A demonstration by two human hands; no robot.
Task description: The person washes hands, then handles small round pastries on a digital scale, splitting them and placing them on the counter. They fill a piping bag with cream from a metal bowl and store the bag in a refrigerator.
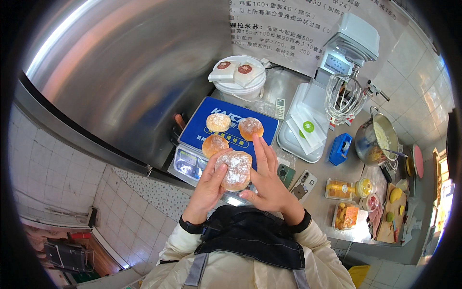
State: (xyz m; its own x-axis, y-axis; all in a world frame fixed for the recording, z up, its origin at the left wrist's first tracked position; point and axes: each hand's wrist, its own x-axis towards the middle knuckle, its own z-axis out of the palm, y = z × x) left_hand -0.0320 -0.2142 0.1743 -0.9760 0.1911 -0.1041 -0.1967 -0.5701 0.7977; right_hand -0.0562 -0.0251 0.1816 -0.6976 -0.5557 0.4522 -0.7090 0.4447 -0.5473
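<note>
My left hand (pixel 210 182) grips a flour-dusted bread bun (pixel 235 170) by its left side, thumb on top. Beside the bun's right edge, my right hand (pixel 269 180) has its fingers spread, and its fingertips reach towards a browned bun (pixel 251 129). That bun rests on a blue-topped digital scale (pixel 195 126), along with a paler bun (pixel 218 123) and another round bun (pixel 215 145). The held bun is above the scale's near edge and hides part of it. Whether my right index finger touches the browned bun cannot be told.
Behind the scale stands a white lidded bucket (pixel 240 81) with paper packets. To the right are a stand mixer (pixel 355 36) with a whisk, a blue tape dispenser (pixel 340 149), a steel pot (pixel 377 137), two phones, food boxes and a cutting board (pixel 388 227). A steel refrigerator door (pixel 126 86) borders the left.
</note>
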